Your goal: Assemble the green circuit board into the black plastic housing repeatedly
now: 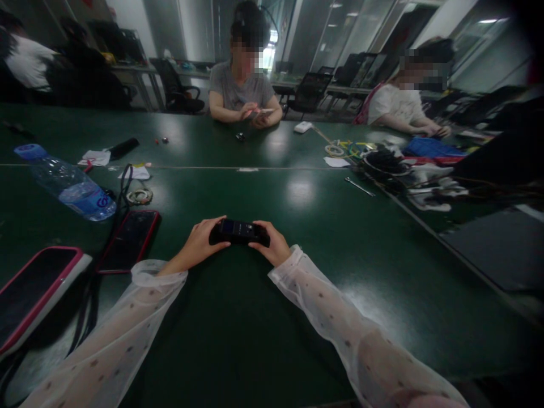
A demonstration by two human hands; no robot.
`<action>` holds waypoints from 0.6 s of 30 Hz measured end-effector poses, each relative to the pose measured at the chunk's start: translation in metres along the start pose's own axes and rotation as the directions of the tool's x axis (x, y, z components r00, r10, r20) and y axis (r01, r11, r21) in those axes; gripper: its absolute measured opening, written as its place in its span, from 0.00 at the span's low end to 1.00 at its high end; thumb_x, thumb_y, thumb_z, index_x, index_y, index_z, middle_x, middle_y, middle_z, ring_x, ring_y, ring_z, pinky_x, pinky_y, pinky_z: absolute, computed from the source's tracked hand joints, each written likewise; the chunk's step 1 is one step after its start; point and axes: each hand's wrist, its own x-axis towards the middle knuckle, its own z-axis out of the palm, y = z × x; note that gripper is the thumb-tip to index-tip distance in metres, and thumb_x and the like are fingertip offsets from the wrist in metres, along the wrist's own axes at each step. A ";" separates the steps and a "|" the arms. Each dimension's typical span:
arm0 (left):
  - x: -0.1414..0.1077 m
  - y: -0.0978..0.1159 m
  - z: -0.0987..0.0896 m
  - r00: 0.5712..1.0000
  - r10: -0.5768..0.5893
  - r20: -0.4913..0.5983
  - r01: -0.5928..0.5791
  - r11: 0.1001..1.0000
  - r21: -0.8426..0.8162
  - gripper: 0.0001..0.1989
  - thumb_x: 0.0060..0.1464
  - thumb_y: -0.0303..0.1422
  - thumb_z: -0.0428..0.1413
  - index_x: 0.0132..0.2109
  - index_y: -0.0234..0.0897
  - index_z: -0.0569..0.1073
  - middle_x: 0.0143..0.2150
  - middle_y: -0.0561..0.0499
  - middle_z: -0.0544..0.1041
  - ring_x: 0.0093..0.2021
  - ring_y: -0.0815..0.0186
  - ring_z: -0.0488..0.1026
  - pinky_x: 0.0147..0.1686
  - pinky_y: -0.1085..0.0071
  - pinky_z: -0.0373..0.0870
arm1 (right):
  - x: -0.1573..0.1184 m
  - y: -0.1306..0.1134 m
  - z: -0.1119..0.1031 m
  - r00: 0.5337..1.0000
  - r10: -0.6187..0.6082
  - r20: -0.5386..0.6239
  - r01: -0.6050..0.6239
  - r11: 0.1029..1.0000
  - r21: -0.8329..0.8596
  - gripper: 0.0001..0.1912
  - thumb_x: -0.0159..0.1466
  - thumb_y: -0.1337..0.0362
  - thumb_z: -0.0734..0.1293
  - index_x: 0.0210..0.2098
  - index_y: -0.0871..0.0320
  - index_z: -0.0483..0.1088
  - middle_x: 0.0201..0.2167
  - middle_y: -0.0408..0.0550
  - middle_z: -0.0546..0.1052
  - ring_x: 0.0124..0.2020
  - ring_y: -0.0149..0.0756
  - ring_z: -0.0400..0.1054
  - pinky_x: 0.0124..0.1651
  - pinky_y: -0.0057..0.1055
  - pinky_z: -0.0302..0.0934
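Note:
A small black device [238, 230] with a dark screen and small white marks is held level between both hands over the green table [255, 306]. My left hand [200, 243] grips its left end, thumb along the near edge and fingers on the far edge. At the right end, my right hand [273, 242] grips it the same way. Sheer white sleeves cover both forearms. A red-edged phone [130, 241] lies to the left of my left hand, and a larger device with a pink-red rim [40, 289] is further left.
A clear plastic bottle [70, 184] lies at the left near black cables and a beige coil [140, 196]. A wrench [359, 186], cables [385, 161] and a blue cloth [433, 147] are at the right. Two people sit across the table; others are at the far left.

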 end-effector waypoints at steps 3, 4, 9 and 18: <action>0.000 -0.003 0.002 1.000 -0.006 -0.007 0.006 1.000 0.012 0.37 0.52 0.44 0.63 0.65 0.44 0.58 0.60 0.43 0.70 0.58 0.50 0.67 0.55 0.51 0.63 | 0.000 0.001 0.001 0.999 -0.015 -0.045 0.018 0.997 0.077 0.28 0.57 0.63 0.73 0.54 0.53 0.62 0.49 0.52 0.74 0.52 0.45 0.71 0.57 0.49 0.65; 0.000 -0.003 0.003 1.000 -0.011 -0.009 0.011 1.000 0.013 0.37 0.52 0.44 0.63 0.65 0.43 0.58 0.59 0.42 0.71 0.58 0.49 0.67 0.55 0.50 0.63 | 0.000 0.001 0.001 0.998 -0.020 -0.066 0.027 0.994 0.106 0.27 0.57 0.61 0.73 0.54 0.53 0.62 0.49 0.52 0.73 0.52 0.45 0.71 0.57 0.48 0.65; 0.000 -0.002 0.002 1.000 -0.007 -0.007 0.007 1.000 0.012 0.34 0.53 0.44 0.62 0.64 0.44 0.60 0.59 0.43 0.71 0.59 0.50 0.68 0.55 0.51 0.63 | 0.001 0.002 0.005 0.976 0.059 -0.207 0.000 0.962 0.274 0.27 0.58 0.55 0.72 0.52 0.53 0.61 0.49 0.52 0.73 0.52 0.44 0.71 0.58 0.47 0.66; 0.000 0.015 -0.006 1.000 -0.002 0.013 0.001 0.997 0.079 0.33 0.55 0.45 0.60 0.64 0.45 0.60 0.60 0.45 0.71 0.59 0.52 0.68 0.53 0.53 0.65 | 0.003 0.019 0.002 0.867 0.191 -0.459 -0.129 0.978 0.163 0.27 0.55 0.56 0.72 0.49 0.56 0.60 0.46 0.55 0.72 0.47 0.47 0.71 0.54 0.51 0.66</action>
